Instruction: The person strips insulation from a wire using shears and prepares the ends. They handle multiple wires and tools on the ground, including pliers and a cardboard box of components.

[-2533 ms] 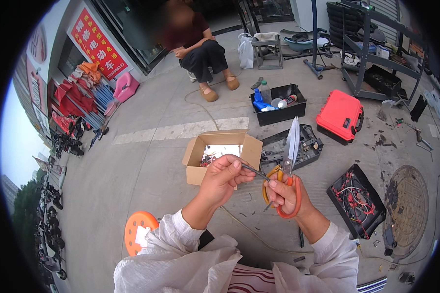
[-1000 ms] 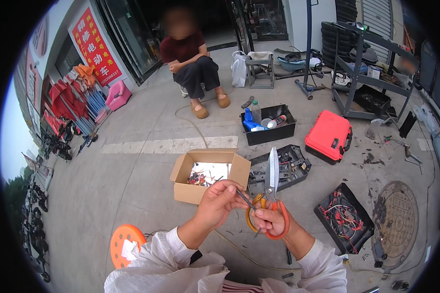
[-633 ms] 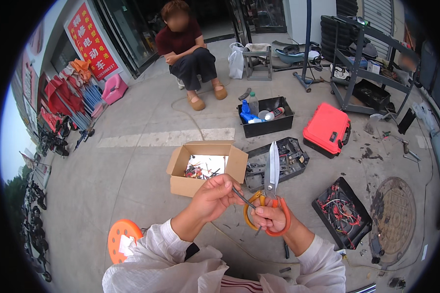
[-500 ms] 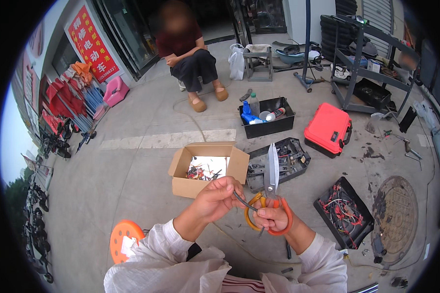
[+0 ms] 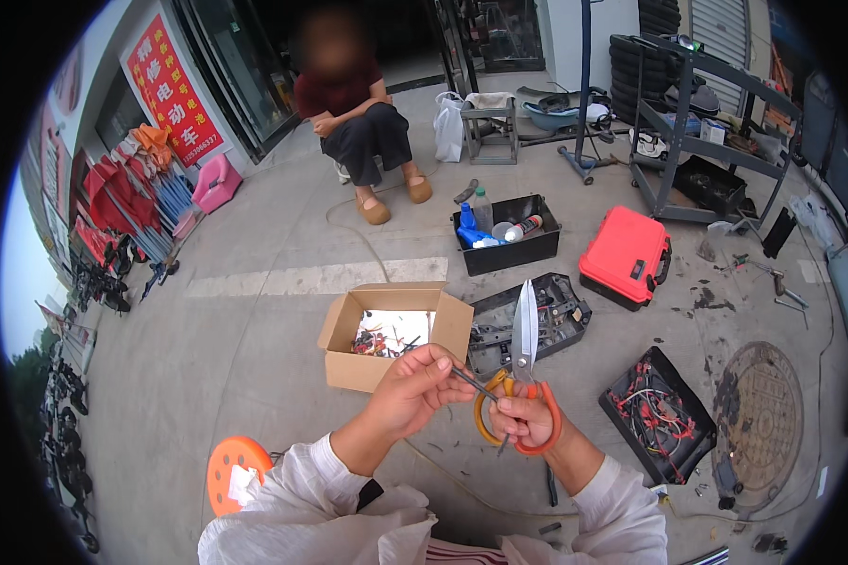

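Near the box (image 5: 356,371), cord (image 5: 472,380) and scissors (image 5: 525,330) are gripped by the right hand (image 5: 528,423); if they slip, the cord-pinching left hand (image 5: 405,393) could be nipped.

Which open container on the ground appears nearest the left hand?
The brown cardboard box, partly overlapped by the left hand; the black bottle bin, parts tray and wire tray lie farther right.

A loose, thin white shirt (image 5: 391,527) has wrinkled long sleeves (image 5: 622,504) ending short of the left hand (image 5: 413,388) and right hand (image 5: 530,419); pale, red-striped cloth (image 5: 466,552) (only partly visible) shows at its front.
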### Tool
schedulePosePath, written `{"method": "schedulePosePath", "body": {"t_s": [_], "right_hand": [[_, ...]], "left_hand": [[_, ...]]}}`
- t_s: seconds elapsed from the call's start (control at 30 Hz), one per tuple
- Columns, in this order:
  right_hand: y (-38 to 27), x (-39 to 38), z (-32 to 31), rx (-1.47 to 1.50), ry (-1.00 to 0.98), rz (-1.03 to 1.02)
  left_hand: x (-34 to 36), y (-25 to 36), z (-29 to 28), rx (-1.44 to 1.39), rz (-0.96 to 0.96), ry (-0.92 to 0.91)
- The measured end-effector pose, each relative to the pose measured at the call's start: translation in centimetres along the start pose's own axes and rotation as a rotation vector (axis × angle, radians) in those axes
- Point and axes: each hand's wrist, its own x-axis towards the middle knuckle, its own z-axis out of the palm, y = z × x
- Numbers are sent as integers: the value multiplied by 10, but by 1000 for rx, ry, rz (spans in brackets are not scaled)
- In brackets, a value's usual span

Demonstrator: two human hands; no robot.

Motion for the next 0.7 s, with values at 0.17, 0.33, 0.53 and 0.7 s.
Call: {"method": "schedulePosePath", "body": {"t_s": [0.17, 0.33, 0.53, 0.7], "right_hand": [[4, 4, 1, 180, -24, -35], [12, 10, 4, 253, -119, -85], [18, 13, 7, 263, -44, -99], [0, 9, 12, 126, 78, -88]], "left_hand": [[-2, -4, 3, -177, -57, 70], [0, -12, 4, -264, -69, 84], [-3, -15, -1, -338, -77, 174], [3, -8, 4, -57, 69, 164]]}}
